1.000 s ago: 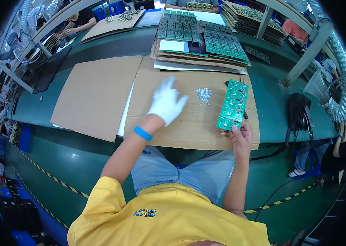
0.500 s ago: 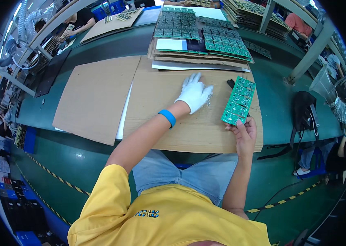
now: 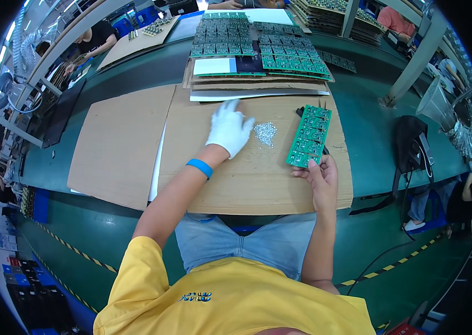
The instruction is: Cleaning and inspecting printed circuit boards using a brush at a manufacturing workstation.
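Observation:
My left hand, in a white glove, is over the cardboard sheet just left of a small pile of tiny silvery parts. Its thumb stands apart from the other fingers, which are slightly blurred, and nothing shows in them. In my bare right hand, a green circuit board panel is gripped by its near end, thumb on top. The panel is tilted, far end away from me. Behind it a black-handled tool lies mostly hidden; its kind cannot be made out.
Beyond the cardboard rises a stack of sheets bearing green circuit boards. Another cardboard sheet lies at left. A black bag sits at right near a metal post. Other people work around the far bench.
My left hand has moved left, off the silvery parts, so the pile now shows fully. My right hand still holds the circuit board panel; the whole view has shifted slightly.

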The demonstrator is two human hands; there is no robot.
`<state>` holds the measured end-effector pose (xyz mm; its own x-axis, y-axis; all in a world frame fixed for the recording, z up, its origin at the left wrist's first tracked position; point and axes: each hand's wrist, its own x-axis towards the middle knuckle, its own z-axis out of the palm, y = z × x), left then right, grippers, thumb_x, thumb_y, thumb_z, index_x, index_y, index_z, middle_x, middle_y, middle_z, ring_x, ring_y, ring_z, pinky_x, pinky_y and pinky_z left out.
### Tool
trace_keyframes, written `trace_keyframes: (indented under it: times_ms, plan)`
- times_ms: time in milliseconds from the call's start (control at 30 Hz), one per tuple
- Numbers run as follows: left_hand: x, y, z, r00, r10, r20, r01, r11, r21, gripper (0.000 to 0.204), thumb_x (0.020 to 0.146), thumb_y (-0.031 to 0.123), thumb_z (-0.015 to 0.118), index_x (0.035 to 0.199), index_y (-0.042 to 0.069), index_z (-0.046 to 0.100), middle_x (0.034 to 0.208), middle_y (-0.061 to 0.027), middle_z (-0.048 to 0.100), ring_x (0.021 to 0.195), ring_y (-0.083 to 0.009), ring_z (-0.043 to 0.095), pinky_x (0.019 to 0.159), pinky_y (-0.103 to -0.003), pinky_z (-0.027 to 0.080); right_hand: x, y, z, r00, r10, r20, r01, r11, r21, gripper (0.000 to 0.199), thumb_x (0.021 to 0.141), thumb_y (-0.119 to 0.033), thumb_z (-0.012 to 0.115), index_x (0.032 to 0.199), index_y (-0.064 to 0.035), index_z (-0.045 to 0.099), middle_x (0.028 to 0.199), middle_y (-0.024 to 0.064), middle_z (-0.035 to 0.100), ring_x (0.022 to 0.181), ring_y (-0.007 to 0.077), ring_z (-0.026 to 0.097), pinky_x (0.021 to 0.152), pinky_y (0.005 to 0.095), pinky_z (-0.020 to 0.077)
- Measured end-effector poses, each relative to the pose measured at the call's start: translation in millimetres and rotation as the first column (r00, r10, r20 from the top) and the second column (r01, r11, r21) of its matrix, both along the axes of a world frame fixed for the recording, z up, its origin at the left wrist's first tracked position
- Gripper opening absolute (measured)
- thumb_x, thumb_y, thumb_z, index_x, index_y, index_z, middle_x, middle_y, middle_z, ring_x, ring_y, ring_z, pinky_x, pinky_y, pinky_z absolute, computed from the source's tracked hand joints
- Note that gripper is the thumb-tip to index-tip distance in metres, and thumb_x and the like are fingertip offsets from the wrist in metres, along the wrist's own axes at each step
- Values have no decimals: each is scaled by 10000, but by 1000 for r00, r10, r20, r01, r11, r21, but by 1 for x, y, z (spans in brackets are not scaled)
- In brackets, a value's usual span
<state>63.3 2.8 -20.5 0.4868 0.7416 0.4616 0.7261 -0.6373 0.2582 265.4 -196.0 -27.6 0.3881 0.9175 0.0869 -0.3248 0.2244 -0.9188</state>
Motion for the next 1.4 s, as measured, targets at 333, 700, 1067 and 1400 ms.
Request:
trace_keyframes:
  times_ms: [333, 700, 1067, 1400]
  plan:
    - [60, 27, 19, 946, -323, -21, 317, 937, -144, 470, 991, 301, 562, 1310, -40, 610, 1440, -248, 537, 1314, -429, 503, 1113, -479, 404, 1, -9, 0, 1000, 16, 13, -17, 1000, 25, 132, 1060, -122, 545, 1037, -9, 480, 1030, 184, 688, 866, 241, 717, 772, 370, 607]
    - [52, -9, 15, 843, -534, 70, 536, 823, -185, 479, 1033, 299, 537, 1402, -6, 552, 1438, -205, 563, 1346, -363, 517, 1128, -429, 407, 0, -12, -5, 997, 10, 71, -15, 997, 71, 148, 1060, -140, 549, 1069, -8, 480, 1059, 177, 678, 906, 266, 718, 791, 388, 606]
    - [-30, -23, 42, 498, 232, 835, 713, 438, -547, 448, 1027, 292, 634, 1357, -7, 585, 1284, -72, 656, 1159, -154, 606, 1012, -312, 480, -44, 34, 66, 889, 354, 290, -357, 933, -43, 120, 1010, -74, 628, 1073, 1, 558, 1066, 140, 696, 892, 206, 719, 784, 352, 598]
    - [-83, 15, 16, 732, 321, 602, 243, 702, -670, 463, 936, 287, 729, 1203, -85, 663, 1070, -136, 748, 931, -167, 700, 828, -317, 548, 248, 245, 45, 28, -168, 985, 453, 881, 137, 481, 941, -291, 720, 1343, -56, 598, 1266, 192, 664, 1125, 287, 674, 905, 426, 543]
